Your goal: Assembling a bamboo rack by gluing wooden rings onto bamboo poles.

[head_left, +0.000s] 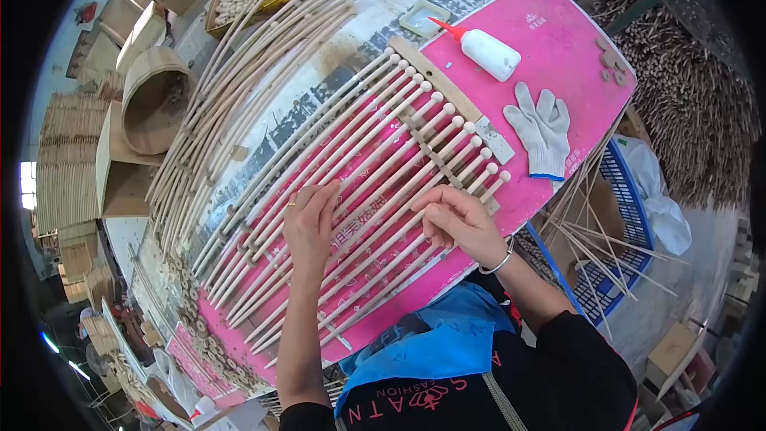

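Note:
Several pale wooden rods [375, 161] with round ball ends lie side by side in front of me, spaced by slotted wooden strips [431, 155]. Their ball ends line up along a wooden bar [439, 80] at the upper right. My left hand [309, 219] is over the middle of the rods, fingers bent and drawn together; whatever is between its fingertips is hidden. My right hand [461, 223] is curled above the rods nearer their ball ends, thumb against the forefinger. I cannot make out what that pinch holds, if anything.
A white glue bottle [491, 54] with a red tip and a white glove [542, 132] lie on the pink table cover [550, 32]. Plain rods [263, 72] are heaped at the left. Small wooden rings [211, 351] pile lower left; a blue basket [626, 183] stands right.

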